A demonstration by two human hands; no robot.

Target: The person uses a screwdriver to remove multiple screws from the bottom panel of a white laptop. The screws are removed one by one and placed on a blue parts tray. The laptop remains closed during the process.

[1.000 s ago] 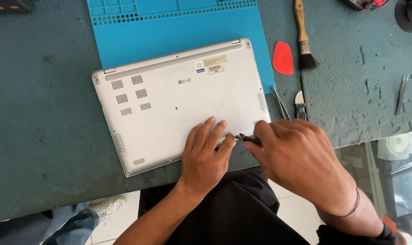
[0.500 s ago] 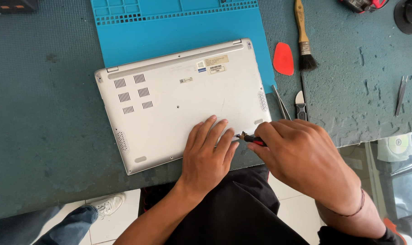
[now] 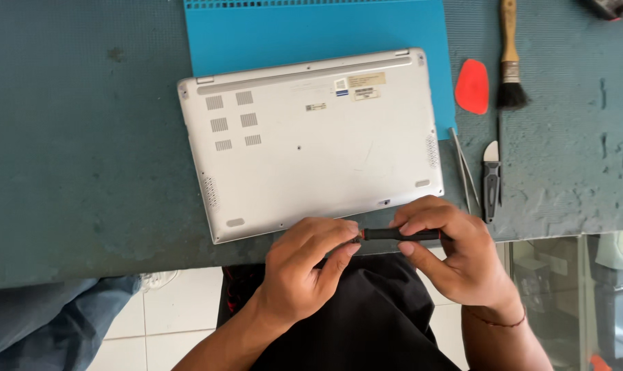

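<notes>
Both hands (image 3: 387, 257) pinching black screwdriver (image 3: 401, 234), beside silver laptop (image 3: 311, 144)

A worn dark-green worktable (image 3: 71, 172) carries a bright blue rectangular mat (image 3: 311, 31); a silver laptop, underside up (image 3: 311, 144), overlaps it. Right of that lie a red teardrop pry pick (image 3: 471, 86), wooden-handled black-bristle brush (image 3: 509, 58), metal tweezers (image 3: 465, 168), black-handled small knife (image 3: 490, 180).

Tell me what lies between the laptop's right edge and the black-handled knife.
Head view: a pair of metal tweezers lies between the laptop and the knife.
</notes>
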